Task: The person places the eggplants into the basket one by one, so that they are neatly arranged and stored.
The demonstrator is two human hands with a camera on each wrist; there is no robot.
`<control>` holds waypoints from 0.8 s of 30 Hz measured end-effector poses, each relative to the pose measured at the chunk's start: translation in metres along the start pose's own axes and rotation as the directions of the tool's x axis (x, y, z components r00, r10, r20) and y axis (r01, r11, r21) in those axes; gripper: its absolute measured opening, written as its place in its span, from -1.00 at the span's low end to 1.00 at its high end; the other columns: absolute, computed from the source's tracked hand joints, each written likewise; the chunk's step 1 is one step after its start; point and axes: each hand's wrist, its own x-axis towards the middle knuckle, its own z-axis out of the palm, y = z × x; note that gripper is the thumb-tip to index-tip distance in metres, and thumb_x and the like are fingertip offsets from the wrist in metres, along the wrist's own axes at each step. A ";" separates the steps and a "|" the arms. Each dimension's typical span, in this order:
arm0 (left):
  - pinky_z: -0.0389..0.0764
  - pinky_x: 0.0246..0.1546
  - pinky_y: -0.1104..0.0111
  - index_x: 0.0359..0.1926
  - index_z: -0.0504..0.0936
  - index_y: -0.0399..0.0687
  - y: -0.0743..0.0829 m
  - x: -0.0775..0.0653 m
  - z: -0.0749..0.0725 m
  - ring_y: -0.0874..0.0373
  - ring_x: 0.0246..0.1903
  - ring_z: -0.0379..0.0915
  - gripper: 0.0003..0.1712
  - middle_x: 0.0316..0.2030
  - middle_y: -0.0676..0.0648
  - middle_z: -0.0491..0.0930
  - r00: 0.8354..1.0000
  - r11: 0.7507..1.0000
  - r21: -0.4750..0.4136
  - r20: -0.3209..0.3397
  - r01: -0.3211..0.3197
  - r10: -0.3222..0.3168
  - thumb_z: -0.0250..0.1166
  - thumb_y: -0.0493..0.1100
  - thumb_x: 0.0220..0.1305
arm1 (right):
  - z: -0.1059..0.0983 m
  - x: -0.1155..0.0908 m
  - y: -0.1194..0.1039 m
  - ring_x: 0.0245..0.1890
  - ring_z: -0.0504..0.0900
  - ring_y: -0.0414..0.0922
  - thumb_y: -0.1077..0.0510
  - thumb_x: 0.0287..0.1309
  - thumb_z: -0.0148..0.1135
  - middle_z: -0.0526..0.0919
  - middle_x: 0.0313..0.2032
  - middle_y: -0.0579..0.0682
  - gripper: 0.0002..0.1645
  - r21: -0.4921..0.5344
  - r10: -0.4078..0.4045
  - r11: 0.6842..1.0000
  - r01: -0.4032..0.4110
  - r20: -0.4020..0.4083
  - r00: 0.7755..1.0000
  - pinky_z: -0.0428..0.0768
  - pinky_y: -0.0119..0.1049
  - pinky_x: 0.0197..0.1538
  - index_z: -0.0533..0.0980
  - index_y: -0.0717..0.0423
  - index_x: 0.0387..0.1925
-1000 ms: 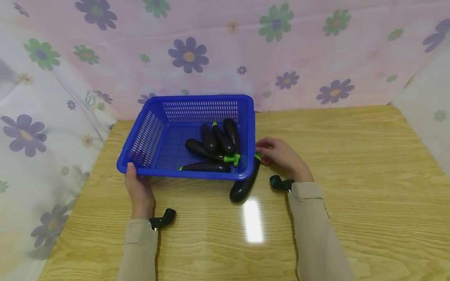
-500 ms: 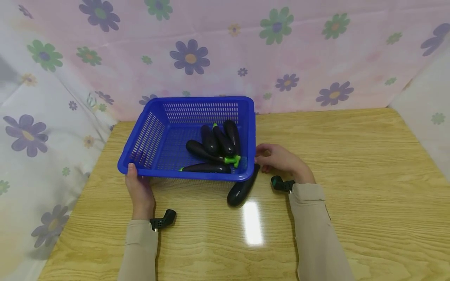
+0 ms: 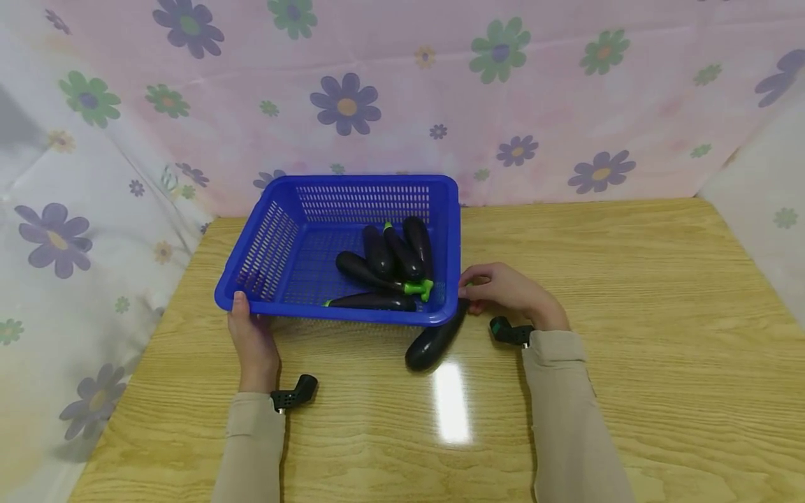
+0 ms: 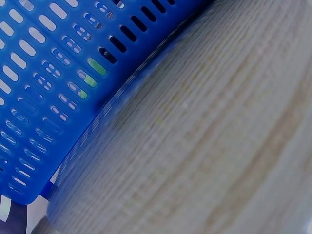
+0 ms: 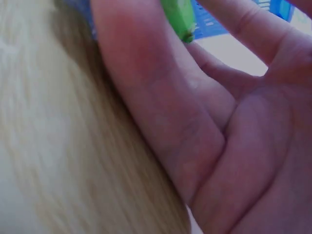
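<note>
A blue plastic basket [image 3: 339, 314] with slotted walls holds several dark eggplants [image 3: 380, 251] with green caps, gathered toward its right side. At its front left corner my left hand [image 3: 251, 346] grips the rim, thumb on top and fingers underneath. Another eggplant [image 3: 434, 346] lies on the table, partly under the basket's front right corner. My right hand [image 3: 509, 290] is at the basket's right side with curled fingers around that eggplant's green stem end [image 5: 180, 19]. The right wrist view shows the stem between the fingers, close above the table.
The wood-grain table [image 3: 616, 314] runs back to a flowered pink cloth [image 3: 402, 91] right behind the basket. A white flowered cloth [image 3: 138, 293] hangs along the left side. Small black wrist cameras [image 3: 512, 332] stick out from both sleeves.
The loose eggplant has turned a little, its rounded end shifting toward me and left. My right hand has come slightly nearer to me. The left hand keeps its hold on the basket.
</note>
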 end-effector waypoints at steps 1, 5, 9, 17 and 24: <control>0.12 0.17 0.19 0.20 0.23 -0.14 0.000 0.000 0.000 -0.12 0.13 0.13 -0.38 0.14 -0.28 0.25 1.000 1.000 -0.003 0.001 -0.001 0.001 0.05 0.08 0.20 | -0.002 0.000 0.001 -0.46 0.58 0.04 0.03 0.04 0.24 0.57 -0.37 0.15 -0.69 0.009 -0.015 1.000 0.015 -0.002 1.000 0.58 -0.14 -0.32 0.50 0.17 -0.25; 0.12 0.18 0.19 0.21 0.22 -0.15 0.000 -0.001 0.000 -0.11 0.13 0.12 -0.37 0.15 -0.28 0.24 1.000 1.000 -0.009 0.003 -0.004 0.004 0.06 0.08 0.20 | -0.010 -0.003 0.005 -0.42 0.56 0.10 0.00 0.04 0.24 0.55 -0.29 0.17 -0.61 0.044 -0.058 0.997 0.059 -0.033 0.998 0.57 -0.11 -0.29 0.47 0.19 -0.19; 0.13 0.18 0.20 0.21 0.21 -0.13 0.000 -0.001 0.000 -0.11 0.14 0.12 -0.37 0.15 -0.27 0.24 1.000 1.000 0.005 0.002 0.001 -0.001 0.06 0.08 0.20 | -0.017 -0.009 0.008 -0.42 0.54 0.12 0.02 0.07 0.21 0.51 -0.21 0.17 -0.49 0.126 -0.082 0.988 0.094 -0.097 0.992 0.56 -0.09 -0.27 0.38 0.25 -0.02; 0.07 0.21 0.20 0.23 0.20 -0.03 0.002 -0.002 -0.001 -0.05 0.17 0.11 -0.39 0.17 -0.20 0.24 1.000 0.998 0.062 0.010 0.008 -0.009 0.03 0.10 0.21 | -0.027 -0.020 0.006 -0.46 0.52 -0.15 0.19 0.18 0.07 0.47 -0.25 0.06 -0.71 0.403 -0.193 0.881 0.249 -0.174 0.966 0.58 -0.27 -0.34 0.42 0.28 -0.09; 0.06 0.22 0.20 0.22 0.21 -0.07 0.002 -0.002 0.000 -0.06 0.17 0.11 -0.39 0.17 -0.22 0.24 1.000 0.999 0.042 0.003 0.001 -0.001 0.03 0.09 0.22 | -0.031 -0.023 0.006 -0.63 0.38 -0.21 0.28 0.29 -0.13 0.52 -0.42 0.02 -0.73 0.619 -0.337 0.688 0.379 -0.190 0.922 0.44 -0.42 -0.55 0.51 0.29 -0.23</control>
